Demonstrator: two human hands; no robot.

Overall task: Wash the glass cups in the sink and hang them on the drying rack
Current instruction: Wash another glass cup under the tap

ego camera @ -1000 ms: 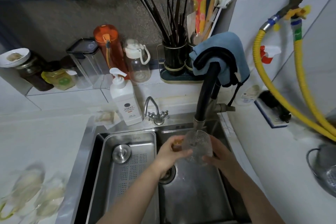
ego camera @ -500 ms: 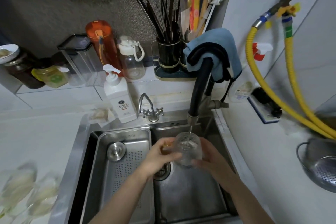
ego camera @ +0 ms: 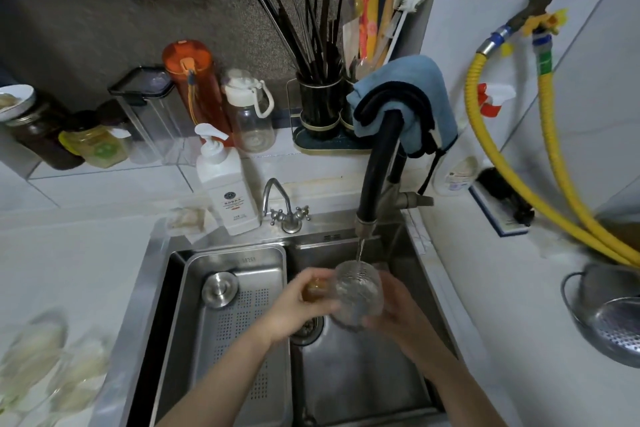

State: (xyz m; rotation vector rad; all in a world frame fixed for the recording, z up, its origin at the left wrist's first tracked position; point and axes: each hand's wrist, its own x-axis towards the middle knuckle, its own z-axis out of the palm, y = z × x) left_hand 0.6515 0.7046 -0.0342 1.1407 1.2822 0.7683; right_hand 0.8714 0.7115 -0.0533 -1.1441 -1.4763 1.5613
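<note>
Since a second ago the glass cup (ego camera: 356, 295) has dropped clear of the spout, mouth turned up, and a thin stream of water (ego camera: 360, 250) now runs into it. Left hand (ego camera: 298, 308) curls round the cup's left side, fingers wrapped on the handle area where something amber shows; exact grip blurred. Right hand (ego camera: 398, 312) cups the right side and bottom, fingers bent against the glass. Cup sits over the drain (ego camera: 310, 326) in the right basin of the sink (ego camera: 346, 392), just below the black faucet (ego camera: 377, 166).

Left of the hands: perforated steel tray (ego camera: 242, 322) in the sink with a round plug (ego camera: 220, 289) lying on it. Behind the sink: small chrome tap (ego camera: 282, 208), white pump bottle (ego camera: 225, 187). Blue cloth (ego camera: 415, 87) draped over the faucet's top. Blurred glass shapes (ego camera: 45, 364) at lower left on the counter, possibly more cups. Steel colander (ego camera: 609, 319) at far right, yellow hoses (ego camera: 519, 177) above it.
</note>
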